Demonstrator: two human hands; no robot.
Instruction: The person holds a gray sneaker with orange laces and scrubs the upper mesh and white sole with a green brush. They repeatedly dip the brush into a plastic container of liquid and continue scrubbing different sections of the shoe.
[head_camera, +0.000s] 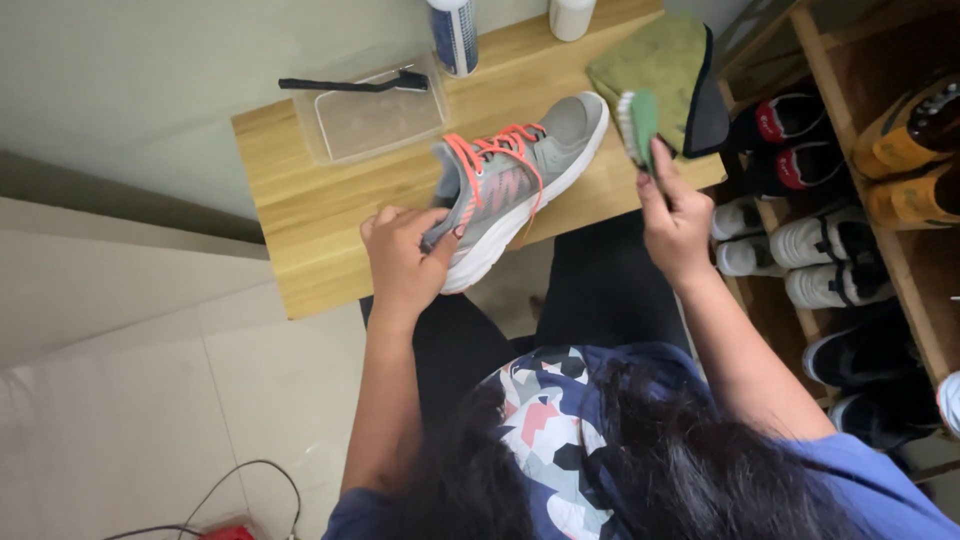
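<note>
**Grey shoe and a green brush**

Grey is the colour of the shoe (520, 180), and it has bright orange laces. It lies tilted on the wooden desk (300, 200), with its heel near the front edge and its toe pointing away. The left hand (405, 255) holds the shoe at the heel. Its fingers are closed around the back of the shoe.

The right hand (675, 215) is up in the air, just beside the toe of the shoe. Its fingers are wrapped tight around the handle of a green brush (637, 125). The white bristles face the shoe, but the brush is not touching it.

A green cloth (655, 60) lies on the desk behind the brush. A clear plastic tub (370, 115) sits at the back of the desk, and a thin black brush (350, 84) rests across its top. A blue and white bottle (453, 35) and a white cup (572, 17) stand at the far edge.

To the right is a wooden shoe rack (905, 270) full of shoes.
</note>
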